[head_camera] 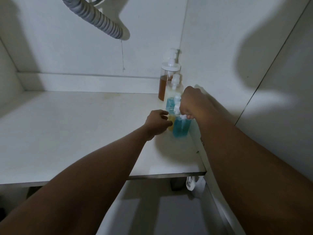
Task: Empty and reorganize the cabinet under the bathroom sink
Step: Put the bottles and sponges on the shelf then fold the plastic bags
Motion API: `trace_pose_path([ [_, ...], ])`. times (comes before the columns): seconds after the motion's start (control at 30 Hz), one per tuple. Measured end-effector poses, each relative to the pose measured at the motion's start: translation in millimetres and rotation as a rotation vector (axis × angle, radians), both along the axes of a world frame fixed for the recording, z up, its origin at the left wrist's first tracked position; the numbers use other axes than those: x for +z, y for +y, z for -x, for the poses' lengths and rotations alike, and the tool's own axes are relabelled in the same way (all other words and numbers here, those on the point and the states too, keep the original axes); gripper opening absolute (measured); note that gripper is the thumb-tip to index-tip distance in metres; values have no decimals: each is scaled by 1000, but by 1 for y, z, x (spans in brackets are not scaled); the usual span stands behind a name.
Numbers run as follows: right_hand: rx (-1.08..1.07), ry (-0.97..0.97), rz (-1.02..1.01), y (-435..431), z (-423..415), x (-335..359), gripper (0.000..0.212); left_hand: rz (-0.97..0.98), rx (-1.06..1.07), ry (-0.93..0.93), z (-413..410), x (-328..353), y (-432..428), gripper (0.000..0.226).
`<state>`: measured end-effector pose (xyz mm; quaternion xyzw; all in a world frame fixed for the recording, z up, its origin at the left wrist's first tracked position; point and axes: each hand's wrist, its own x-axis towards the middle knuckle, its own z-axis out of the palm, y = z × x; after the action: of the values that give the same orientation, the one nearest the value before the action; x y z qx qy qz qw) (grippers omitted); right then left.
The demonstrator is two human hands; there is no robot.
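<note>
Several pump bottles stand in a row along the right wall of the white cabinet floor. Nearest is a blue-liquid bottle, and my right hand grips its white pump top from above. Just left of it stands a yellow-liquid bottle, with my left hand wrapped around its side. Behind them are a second blue bottle, a pale cream bottle and, at the back, a tall clear bottle of brown liquid.
A grey corrugated drain hose hangs from the top left, with a thin string dangling below its end. The cabinet's front edge runs across below my arms. A white object hangs under the edge at the right.
</note>
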<state>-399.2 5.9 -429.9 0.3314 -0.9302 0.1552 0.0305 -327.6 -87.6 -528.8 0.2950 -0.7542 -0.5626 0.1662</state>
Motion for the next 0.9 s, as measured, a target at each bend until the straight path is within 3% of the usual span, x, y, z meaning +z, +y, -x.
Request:
trace_pose_path([
  [0.17,23,89,-6,1,3,-5,24,53,-75,-27,9,1,4,70],
  [0.53,19,175,-21,-3,10,-10,24,49,-83,-42,16,-1,-4,69],
  [0.9,-8,249,-47,12,-6,3,14,305,-30,-115,-27,34,-6,66],
])
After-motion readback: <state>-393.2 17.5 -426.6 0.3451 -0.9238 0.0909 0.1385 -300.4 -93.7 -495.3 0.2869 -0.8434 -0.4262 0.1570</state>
